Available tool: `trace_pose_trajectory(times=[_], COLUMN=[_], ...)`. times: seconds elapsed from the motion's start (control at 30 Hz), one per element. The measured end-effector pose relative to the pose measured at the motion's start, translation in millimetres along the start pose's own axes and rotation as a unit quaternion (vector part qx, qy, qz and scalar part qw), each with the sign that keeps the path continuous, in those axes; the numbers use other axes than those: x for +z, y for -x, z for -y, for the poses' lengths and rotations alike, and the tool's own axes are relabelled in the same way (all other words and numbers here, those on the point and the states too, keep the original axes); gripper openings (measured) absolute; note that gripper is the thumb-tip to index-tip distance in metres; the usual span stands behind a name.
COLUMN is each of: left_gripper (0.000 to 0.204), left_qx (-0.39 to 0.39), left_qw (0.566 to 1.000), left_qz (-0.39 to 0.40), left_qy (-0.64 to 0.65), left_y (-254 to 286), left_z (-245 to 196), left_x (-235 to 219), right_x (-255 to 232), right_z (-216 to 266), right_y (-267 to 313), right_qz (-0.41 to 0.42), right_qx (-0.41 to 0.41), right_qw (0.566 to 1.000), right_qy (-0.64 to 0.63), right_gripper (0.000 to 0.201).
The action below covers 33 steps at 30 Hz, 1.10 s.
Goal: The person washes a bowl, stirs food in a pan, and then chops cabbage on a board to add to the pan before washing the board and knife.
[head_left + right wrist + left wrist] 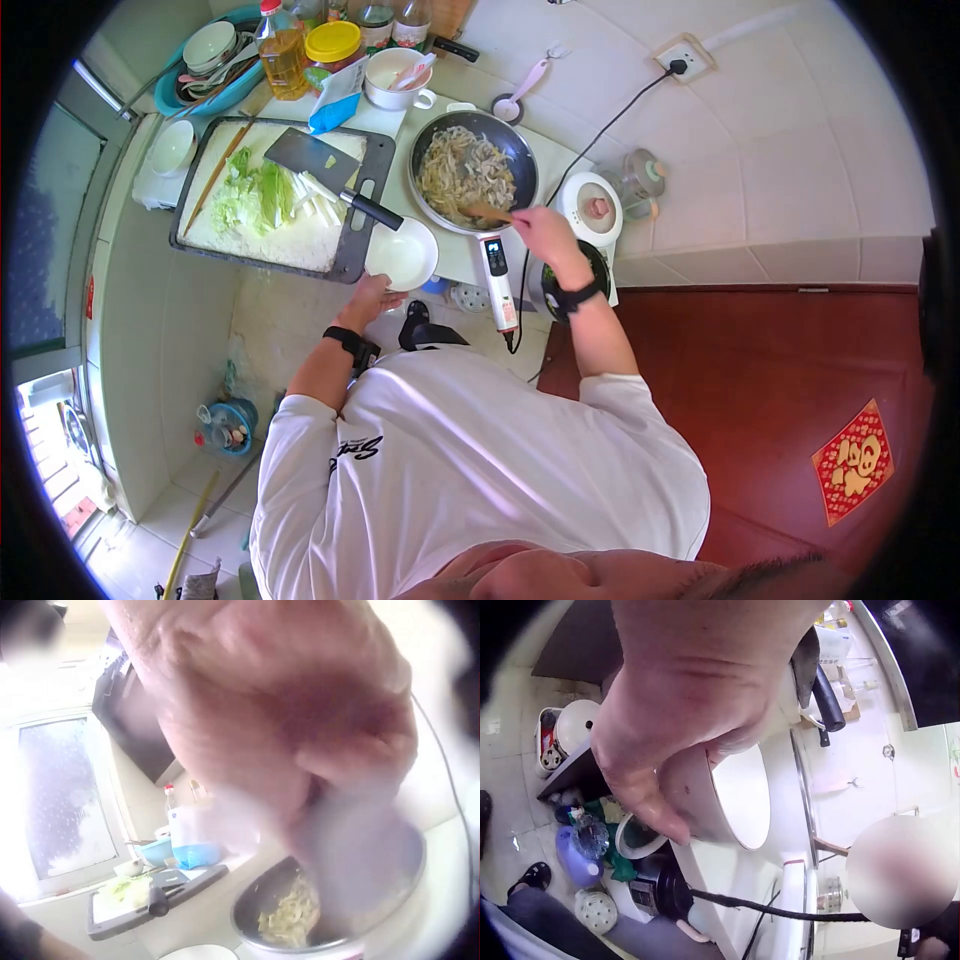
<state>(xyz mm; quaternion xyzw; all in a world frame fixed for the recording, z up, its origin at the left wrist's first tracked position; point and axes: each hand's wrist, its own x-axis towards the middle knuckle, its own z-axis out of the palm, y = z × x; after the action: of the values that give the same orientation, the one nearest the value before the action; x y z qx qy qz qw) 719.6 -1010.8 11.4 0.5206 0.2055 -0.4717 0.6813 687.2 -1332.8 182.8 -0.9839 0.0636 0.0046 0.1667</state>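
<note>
In the head view the right hand (548,238) grips a wooden spatula (487,212), its blade among the pale strips of food (465,172) in the dark pan (528,165). The left hand (374,299) holds a white bowl (402,255) by its near side, just left of the pan handle. In the left wrist view the left hand (682,727) has its thumb against the outside of the bowl (742,799). In the right wrist view the right hand (285,705) covers much of the pan (251,904); its fingertips are blurred.
Left of the pan lies a cutting board (377,190) with chopped cabbage (262,195) and a cleaver (310,160). Behind stand an oil bottle (283,55) and a white cup (392,75). A black cord (600,135) runs past the pan to its handle (498,290). A white lidded appliance (590,208) stands at right.
</note>
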Motion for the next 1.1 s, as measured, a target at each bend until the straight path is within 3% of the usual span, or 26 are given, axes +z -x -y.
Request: trace_pose_trajectory(times=[0.1,0.23,0.3,0.33,0.5,0.57,0.8,0.9,1.0,1.1], left_gripper=[0.047,0.045,0.045,0.045,0.040,0.039,0.039,0.039,0.039,0.039], left_qx=[-0.004,0.004,0.007,0.013,0.028,0.029,0.028,0.031,0.032,0.026], left_qw=[1.000,1.000,1.000,1.000,0.999,0.999,0.999,0.999,0.998,0.998], left_qz=[-0.006,0.001,0.004,0.006,-0.010,-0.016,-0.031,-0.036,-0.045,-0.054], left_qy=[-0.016,-0.011,0.002,0.017,0.012,-0.002,0.006,0.019,0.030,0.029], left_y=[0,-3,-8,-10,-13,-13,-6,-10,-10,-14], left_z=[4,4,7,9,12,17,10,14,13,15], left_x=[-1,-4,-5,-6,-3,-1,4,3,4,4], right_x=[24,14,30,33,6,7,-6,8,12,10], right_z=[4,29,32,29,19,32,27,30,6,1], right_y=[-32,-50,-52,-50,-37,-34,-43,-51,-59,-71], right_qz=[-0.070,-0.066,-0.084,-0.036,-0.026,-0.030,0.008,-0.025,-0.014,-0.068], right_qx=[0.021,-0.004,-0.102,-0.085,-0.056,-0.121,-0.064,-0.099,-0.089,-0.068], right_qw=[0.997,0.998,0.991,0.995,0.998,0.992,0.994,0.993,0.995,0.995], right_qy=[-0.014,0.005,0.010,0.026,0.026,0.014,0.083,0.050,0.040,-0.020], right_gripper=[0.018,0.017,0.017,0.017,0.018,0.017,0.017,0.020,0.022,0.021])
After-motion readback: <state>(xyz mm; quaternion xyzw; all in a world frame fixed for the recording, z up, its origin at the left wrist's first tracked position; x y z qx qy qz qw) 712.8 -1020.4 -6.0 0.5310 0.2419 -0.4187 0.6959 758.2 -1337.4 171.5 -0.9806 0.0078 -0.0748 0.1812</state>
